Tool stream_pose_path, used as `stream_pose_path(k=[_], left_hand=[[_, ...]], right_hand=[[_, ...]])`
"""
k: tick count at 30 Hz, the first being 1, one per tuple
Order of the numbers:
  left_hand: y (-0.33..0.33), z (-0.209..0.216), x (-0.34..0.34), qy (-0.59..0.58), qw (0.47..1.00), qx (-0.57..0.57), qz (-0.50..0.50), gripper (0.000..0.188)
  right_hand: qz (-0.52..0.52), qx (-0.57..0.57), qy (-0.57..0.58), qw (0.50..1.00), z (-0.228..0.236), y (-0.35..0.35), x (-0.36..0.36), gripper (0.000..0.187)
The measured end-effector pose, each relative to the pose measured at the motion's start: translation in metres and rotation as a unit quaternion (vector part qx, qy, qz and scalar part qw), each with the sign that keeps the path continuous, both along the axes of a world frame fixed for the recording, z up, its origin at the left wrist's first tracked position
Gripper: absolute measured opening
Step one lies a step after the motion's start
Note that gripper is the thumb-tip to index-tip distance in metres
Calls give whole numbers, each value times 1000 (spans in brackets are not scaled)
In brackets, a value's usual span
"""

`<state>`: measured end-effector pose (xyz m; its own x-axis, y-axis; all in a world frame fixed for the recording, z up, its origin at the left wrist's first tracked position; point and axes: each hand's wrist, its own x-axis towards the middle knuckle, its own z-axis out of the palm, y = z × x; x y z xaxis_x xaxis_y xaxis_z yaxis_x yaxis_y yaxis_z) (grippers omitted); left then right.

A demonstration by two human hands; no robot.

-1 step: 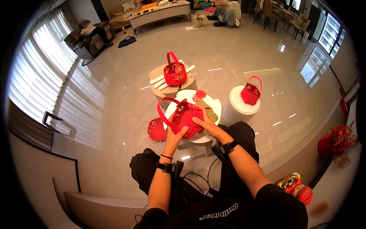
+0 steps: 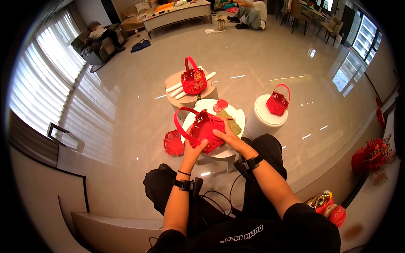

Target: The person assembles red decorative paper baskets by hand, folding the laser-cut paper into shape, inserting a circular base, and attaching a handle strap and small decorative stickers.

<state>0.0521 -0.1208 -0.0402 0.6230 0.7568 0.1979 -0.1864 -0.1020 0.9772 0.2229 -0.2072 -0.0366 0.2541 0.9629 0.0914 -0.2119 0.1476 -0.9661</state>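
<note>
A red openwork basket (image 2: 207, 125) with a tall looped handle is held over a small white table, tilted so its inside shows. My left hand (image 2: 195, 150) grips its near left side, with the thumb over the wall. My right hand (image 2: 229, 137) closes on the right side, fingers reaching round the far edge and partly hidden. Beneath and beyond the basket, the white table (image 2: 202, 105) carries small red round cutouts (image 2: 222, 103) and a green woven-looking piece (image 2: 233, 125). Left of the table lies a flat red lattice cutout (image 2: 173, 143).
A similar red basket (image 2: 194, 82) sits beside white rolls (image 2: 174, 87) on a beige round table (image 2: 174, 78). Another red basket (image 2: 277, 104) stands on a white cylindrical stool (image 2: 258, 116) at right. Cables (image 2: 217, 193) hang between my legs. Other people sit far off.
</note>
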Motion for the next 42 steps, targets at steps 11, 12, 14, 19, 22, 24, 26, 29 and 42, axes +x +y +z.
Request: stream_pose_path(k=[11, 12, 14, 19, 22, 24, 26, 29, 42], left_hand=[[5, -9, -4, 5, 1000, -9, -4, 77], [4, -7, -4, 3, 1000, -14, -6, 77], [4, -6, -4, 2, 1000, -18, -9, 77], [4, -10, -5, 3, 1000, -3, -1, 70], [3, -6, -5, 12, 1000, 9, 2, 70], [4, -6, -6, 7, 1000, -5, -1, 75], [4, -5, -5, 3, 1000, -17, -6, 77], [4, -6, -4, -1, 1000, -27, -13, 77], [7, -12, -5, 6, 1000, -29, -10, 79]], right_hand=[[4, -4, -13, 1000, 6, -1, -3, 72], [4, -4, -14, 1000, 6, -1, -3, 73], [4, -3, -15, 1000, 3, 0, -2, 73], [5, 3, -39, 999, 2, 0, -2, 78], [3, 2, -44, 999, 5, 0, -3, 81], [6, 1, -39, 999, 5, 0, -4, 82], [12, 2, -32, 999, 3, 0, -3, 83], [13, 5, -19, 1000, 1, 2, -2, 84], [12, 3, -30, 999, 6, 0, -3, 87]])
